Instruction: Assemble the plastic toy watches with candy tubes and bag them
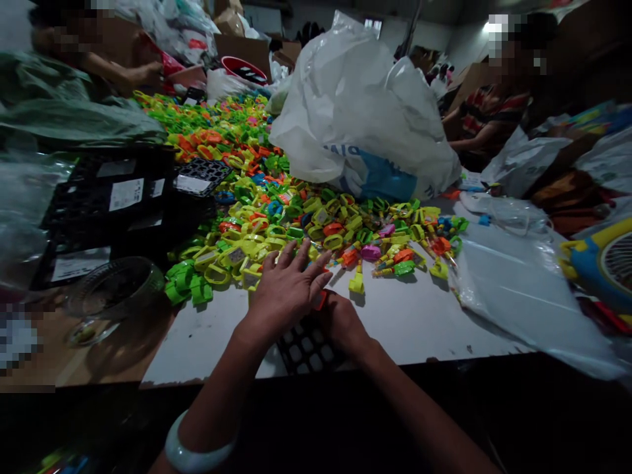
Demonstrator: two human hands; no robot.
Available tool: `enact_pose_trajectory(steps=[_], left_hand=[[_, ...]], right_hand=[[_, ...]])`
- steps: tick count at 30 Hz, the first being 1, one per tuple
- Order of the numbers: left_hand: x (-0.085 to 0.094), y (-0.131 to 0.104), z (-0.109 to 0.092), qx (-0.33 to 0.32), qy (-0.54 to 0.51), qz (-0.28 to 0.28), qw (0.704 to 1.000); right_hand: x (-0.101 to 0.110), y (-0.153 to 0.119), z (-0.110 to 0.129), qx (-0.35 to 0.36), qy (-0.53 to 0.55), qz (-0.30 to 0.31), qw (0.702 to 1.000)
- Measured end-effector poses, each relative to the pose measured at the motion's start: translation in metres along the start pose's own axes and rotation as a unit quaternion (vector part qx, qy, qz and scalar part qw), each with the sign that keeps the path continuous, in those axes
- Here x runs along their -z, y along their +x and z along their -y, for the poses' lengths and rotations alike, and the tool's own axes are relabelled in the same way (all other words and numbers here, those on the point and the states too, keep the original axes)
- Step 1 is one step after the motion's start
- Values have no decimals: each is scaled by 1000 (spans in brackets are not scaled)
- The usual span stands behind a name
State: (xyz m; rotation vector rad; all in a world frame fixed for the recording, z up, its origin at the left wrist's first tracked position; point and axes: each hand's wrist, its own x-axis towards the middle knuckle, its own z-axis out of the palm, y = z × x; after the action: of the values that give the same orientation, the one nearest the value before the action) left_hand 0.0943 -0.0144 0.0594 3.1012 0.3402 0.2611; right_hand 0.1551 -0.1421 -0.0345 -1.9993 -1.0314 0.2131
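Note:
My left hand (286, 289), with a pale bangle (195, 447) on its wrist, is spread palm down at the near edge of a heap of small colourful plastic pieces (247, 243). Beside it, my right hand (343, 322) is curled, its fingers partly hidden behind the left hand. An orange-red piece (320, 300) shows between the two hands, at the right hand's fingertips. Below them a black grid-like tray (309, 349) lies at the front edge of the white board (405, 329).
A big white plastic bag (365, 112) stands on the heap. Black trays (108, 210) and a glass bowl (116, 286) are at the left. Flat clear bags (518, 283) and a yellow-blue fan (607, 263) are at the right. Two people sit across the table.

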Motion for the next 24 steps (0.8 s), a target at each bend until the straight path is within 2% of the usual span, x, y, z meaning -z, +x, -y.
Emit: enact_pose_trajectory(steps=[3, 5, 7, 9, 12, 14, 16, 18, 20, 24], left_hand=[[-1, 0, 0, -5, 2, 2, 1000], [-1, 0, 0, -8, -1, 1, 1000], [0, -1, 0, -5, -3, 2, 1000], [1, -1, 0, -3, -1, 5, 1000], [1, -2, 0, -13, 8, -2, 1000], [0, -2, 0, -18, 15, -7, 1000], [0, -1, 0, -16, 19, -6, 1000], [0, 0, 0, -13, 20, 2, 1000], [1, 0, 0, -11, 20, 7, 1000], [2, 0, 0, -7, 21, 7, 1000]], right_hand=[[39, 10, -21, 21, 21, -75, 997], [66, 22, -40, 25, -51, -129, 990], [85, 32, -58, 36, -117, -108, 987], [91, 35, -70, 45, -132, -59, 988], [79, 25, -71, 31, -74, -47, 996], [61, 15, -62, -33, 54, -52, 997], [41, 9, -50, -100, 228, -43, 967], [22, 9, -40, -122, 346, -25, 930], [10, 11, -32, -125, 372, -18, 920], [4, 10, -29, -137, 291, -17, 947]])
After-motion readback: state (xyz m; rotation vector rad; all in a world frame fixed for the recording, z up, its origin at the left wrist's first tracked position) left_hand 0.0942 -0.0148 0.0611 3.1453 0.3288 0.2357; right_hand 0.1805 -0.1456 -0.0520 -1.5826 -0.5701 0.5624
